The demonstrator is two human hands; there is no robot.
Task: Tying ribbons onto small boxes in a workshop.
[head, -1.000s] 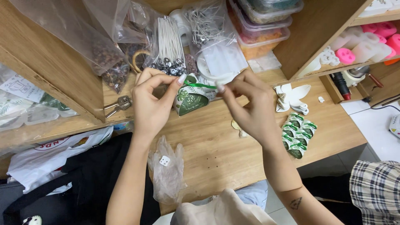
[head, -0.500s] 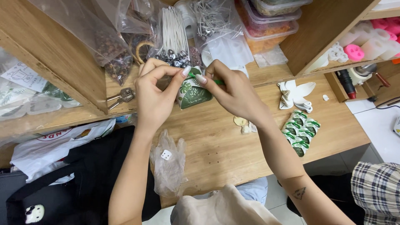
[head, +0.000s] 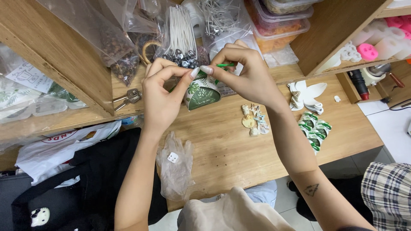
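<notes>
Both of my hands hold a small green-and-white leaf-patterned gift box (head: pixel 202 94) above the wooden table (head: pixel 222 149). My left hand (head: pixel 162 96) pinches its top left edge with thumb and forefinger. My right hand (head: pixel 244 72) pinches the top from the right, with a thin green ribbon (head: pixel 226 65) showing between its fingers. The box's lower half is visible between the two hands; its top is hidden by my fingertips.
A clear plastic glove (head: pixel 174 169) lies near the front edge. Small shell-like pieces (head: pixel 254 119), a row of finished green boxes (head: pixel 314 130), flat white cutouts (head: pixel 306 96), keys (head: pixel 128 97), bagged wicks (head: pixel 182 36) and plastic tubs (head: pixel 278 21) surround the hands. A plaid sleeve (head: pixel 387 192) is at the lower right.
My hands have drawn close together over the box's top and shifted slightly right. The shell-like pieces, earlier covered by my right arm, now show.
</notes>
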